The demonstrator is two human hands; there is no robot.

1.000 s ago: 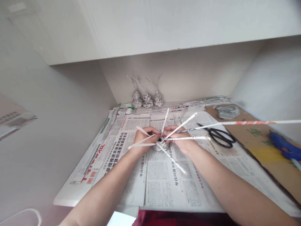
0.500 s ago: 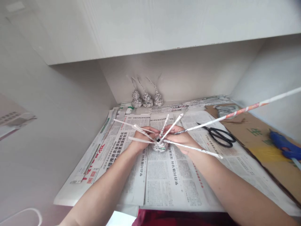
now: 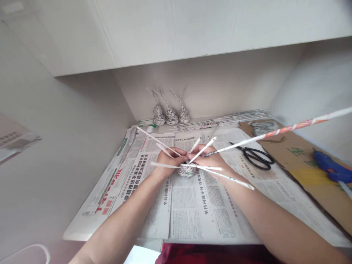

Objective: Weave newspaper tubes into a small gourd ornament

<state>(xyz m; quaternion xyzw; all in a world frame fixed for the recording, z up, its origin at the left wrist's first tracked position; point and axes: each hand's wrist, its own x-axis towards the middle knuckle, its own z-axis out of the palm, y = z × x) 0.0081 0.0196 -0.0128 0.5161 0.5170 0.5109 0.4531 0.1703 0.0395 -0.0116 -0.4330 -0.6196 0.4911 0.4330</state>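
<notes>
A small round woven ball of rolled newspaper (image 3: pixel 187 171) sits over the newspaper sheets, with several paper tubes sticking out around its top. My left hand (image 3: pixel 171 157) is closed on its left side, thumb and fingers pinching at the tubes by the rim. On the other side my right hand (image 3: pixel 206 153) is closed around the far right of the rim. A long paper tube (image 3: pixel 255 139) with an orange stretch runs from that hand to the right edge of the view. The fingertips are partly hidden behind the tubes.
Newspaper sheets (image 3: pixel 189 209) cover the table. Three woven paper gourds (image 3: pixel 171 116) stand at the back wall beside a bundle of paper tubes (image 3: pixel 220 121). To the right are black scissors (image 3: pixel 258 158), a cardboard sheet (image 3: pixel 291 161) and a blue glue gun (image 3: pixel 331 167). A shelf (image 3: pixel 187 33) overhangs the back.
One tube has swung from the left side across the ball and now points right. The long tube's far end has dipped slightly. Both hands stay at the ball.
</notes>
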